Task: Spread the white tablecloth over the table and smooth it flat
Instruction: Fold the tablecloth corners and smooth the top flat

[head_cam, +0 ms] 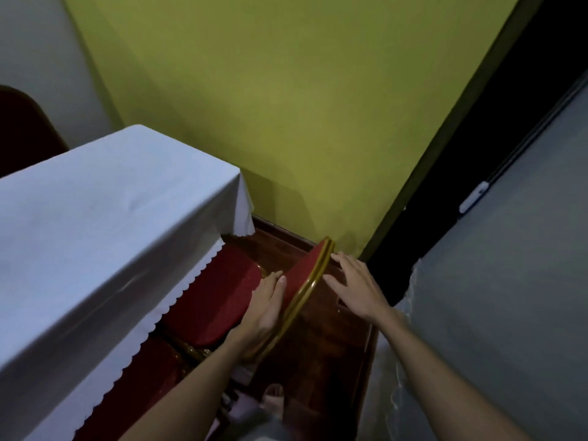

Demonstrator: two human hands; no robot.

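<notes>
tablecloth (95, 218): white matt cloth, scalloped hem | chair back (305, 275): red fabric, glossy gold frame | floor (331, 342): dark polished wood

White tablecloth (95, 224) draped over table, both hands (265, 308) at red chair (304, 268)

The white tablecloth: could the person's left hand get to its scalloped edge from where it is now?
Probably yes. The left hand rests flat on the chair back; only the red seat lies between it and the white tablecloth.
</notes>
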